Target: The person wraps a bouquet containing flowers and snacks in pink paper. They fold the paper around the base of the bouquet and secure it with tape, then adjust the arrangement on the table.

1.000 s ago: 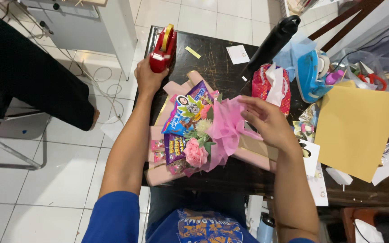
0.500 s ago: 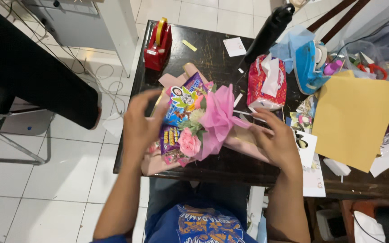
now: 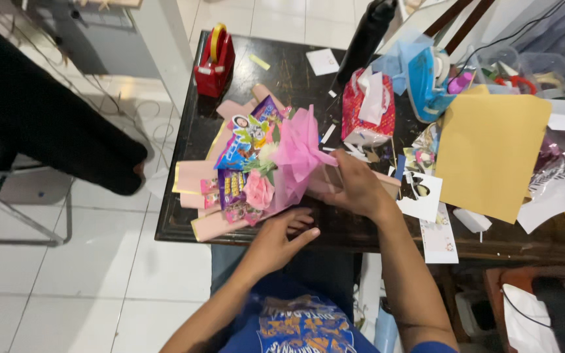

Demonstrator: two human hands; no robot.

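Clutter crowds the dark table (image 3: 184, 225); right hand (image 3: 354, 186) grips the bouquet (image 3: 256, 173), left hand (image 3: 276, 242) open beneath

Bouquet (image 3: 256, 173): stem end hidden under right hand (image 3: 354, 186). Left hand (image 3: 279, 238): palm side unseen; grip on wrap cannot be told. Black bottle (image 3: 366, 36): top cut by frame edge. Clutter (image 3: 492, 72) behind yellow sheet (image 3: 492, 150): too jumbled to identify.
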